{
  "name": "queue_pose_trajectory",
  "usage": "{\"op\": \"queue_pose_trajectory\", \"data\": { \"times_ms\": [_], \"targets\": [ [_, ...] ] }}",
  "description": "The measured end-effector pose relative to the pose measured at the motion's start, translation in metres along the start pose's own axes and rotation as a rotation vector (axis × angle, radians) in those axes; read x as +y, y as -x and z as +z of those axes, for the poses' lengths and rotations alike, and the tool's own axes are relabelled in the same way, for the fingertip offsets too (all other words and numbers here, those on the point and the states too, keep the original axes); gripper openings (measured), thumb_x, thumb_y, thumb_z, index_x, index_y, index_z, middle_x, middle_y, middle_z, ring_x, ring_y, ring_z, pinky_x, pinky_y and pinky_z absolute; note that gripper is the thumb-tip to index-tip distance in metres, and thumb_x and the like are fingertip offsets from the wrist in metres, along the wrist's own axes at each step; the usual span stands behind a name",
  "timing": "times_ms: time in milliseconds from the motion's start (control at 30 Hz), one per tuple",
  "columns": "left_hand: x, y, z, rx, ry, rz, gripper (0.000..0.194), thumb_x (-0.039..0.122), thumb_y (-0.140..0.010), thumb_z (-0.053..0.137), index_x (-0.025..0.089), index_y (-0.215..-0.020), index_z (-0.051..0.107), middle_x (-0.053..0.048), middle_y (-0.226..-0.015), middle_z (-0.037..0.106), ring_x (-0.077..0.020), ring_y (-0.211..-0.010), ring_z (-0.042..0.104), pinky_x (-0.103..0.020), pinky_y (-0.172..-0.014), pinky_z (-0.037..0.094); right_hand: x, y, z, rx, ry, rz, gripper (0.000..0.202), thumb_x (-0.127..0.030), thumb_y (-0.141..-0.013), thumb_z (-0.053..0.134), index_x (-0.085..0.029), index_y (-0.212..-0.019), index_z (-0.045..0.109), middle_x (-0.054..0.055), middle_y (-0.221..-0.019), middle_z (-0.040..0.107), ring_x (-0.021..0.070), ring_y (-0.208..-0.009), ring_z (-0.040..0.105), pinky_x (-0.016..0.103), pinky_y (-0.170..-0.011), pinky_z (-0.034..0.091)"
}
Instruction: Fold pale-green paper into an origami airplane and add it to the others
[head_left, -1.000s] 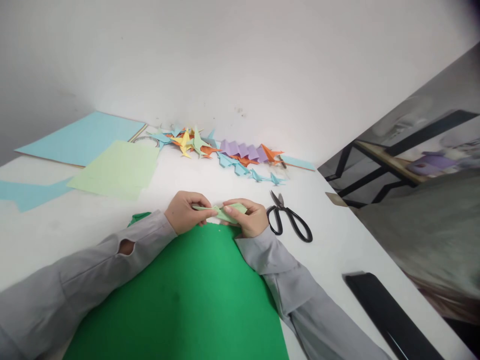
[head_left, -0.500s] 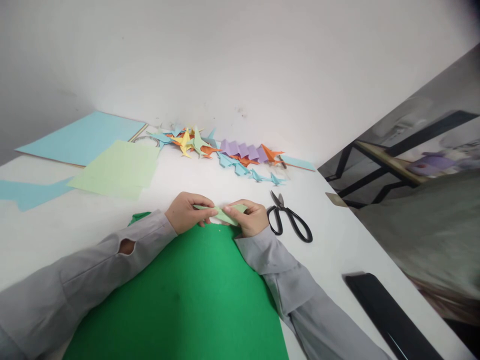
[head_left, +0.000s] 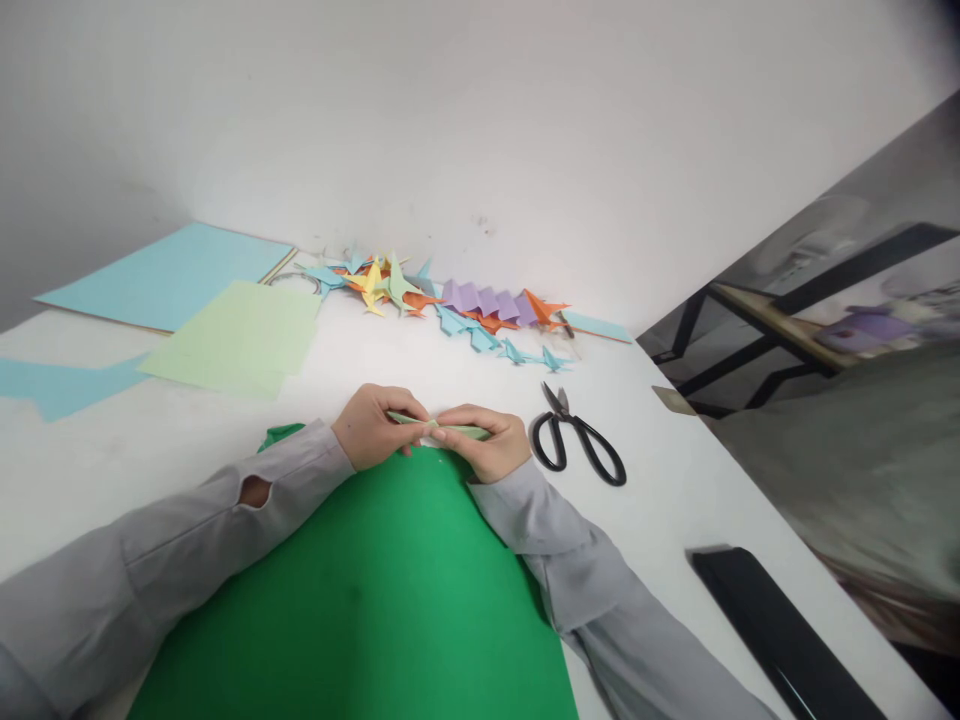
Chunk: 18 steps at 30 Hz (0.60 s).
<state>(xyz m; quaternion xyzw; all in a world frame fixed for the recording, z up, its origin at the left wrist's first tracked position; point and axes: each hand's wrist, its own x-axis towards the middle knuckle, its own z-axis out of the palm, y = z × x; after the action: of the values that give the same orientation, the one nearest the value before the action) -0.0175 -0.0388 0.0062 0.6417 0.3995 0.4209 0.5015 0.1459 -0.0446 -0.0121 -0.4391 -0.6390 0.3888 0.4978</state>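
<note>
A small folded piece of light green paper (head_left: pixel 474 432) is pinched between both hands, just above the far end of the green cloth (head_left: pixel 360 590). My left hand (head_left: pixel 381 428) grips its left part, thumb and fingers pressed together. On the right part, my right hand (head_left: pixel 487 440) is closed with the thumb along the near side. The two thumbs nearly meet at the paper's middle. Fingers cover much of it, so its full shape is hidden. Right of my right hand lie black-handled scissors (head_left: pixel 577 435), blades partly apart and pointing away.
Folded paper cranes (head_left: pixel 373 284) in several colours and a purple pleated paper strip (head_left: pixel 486 300) line the wall. At left lie light green sheets (head_left: pixel 236 340), a blue pad (head_left: pixel 165 275) and blue paper (head_left: pixel 67 388). A long black object (head_left: pixel 780 630) rests near the table's right edge.
My right hand has turned a little and its thumb has slid left toward the left thumb. The right part of the green paper now looks narrower. The left hand is nearly still.
</note>
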Motion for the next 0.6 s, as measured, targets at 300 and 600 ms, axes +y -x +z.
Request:
{"op": "queue_pose_trajectory", "data": {
  "times_ms": [300, 600],
  "targets": [
    [0.0024, 0.0011, 0.0015, 0.007, 0.02, 0.03, 0.008, 0.019, -0.059, 0.067, 0.012, -0.058, 0.064, 0.0, -0.055, 0.057, -0.0081, -0.042, 0.052, -0.02, -0.038, 0.044, 0.0023, -0.0034, -0.0026, -0.076, -0.093, -0.072, 0.003, -0.025, -0.061, 0.072, -0.022, -0.062, 0.07, 0.002, -0.068, 0.066, 0.0162, -0.066, 0.06, 0.029, -0.065, 0.047],
    [0.0072, -0.0021, -0.0016, 0.007, 0.187, -0.115, 0.022, 0.024, -0.048, 0.078, 0.009, -0.055, 0.063, -0.001, -0.046, 0.06, -0.0095, -0.042, 0.055, -0.021, -0.044, 0.048, -0.0009, -0.0015, -0.0053, -0.025, -0.07, -0.008, 0.007, -0.026, -0.061, 0.071, -0.019, -0.062, 0.068, 0.001, -0.063, 0.065, 0.013, -0.058, 0.056, 0.025, -0.056, 0.043]
  ]
}}
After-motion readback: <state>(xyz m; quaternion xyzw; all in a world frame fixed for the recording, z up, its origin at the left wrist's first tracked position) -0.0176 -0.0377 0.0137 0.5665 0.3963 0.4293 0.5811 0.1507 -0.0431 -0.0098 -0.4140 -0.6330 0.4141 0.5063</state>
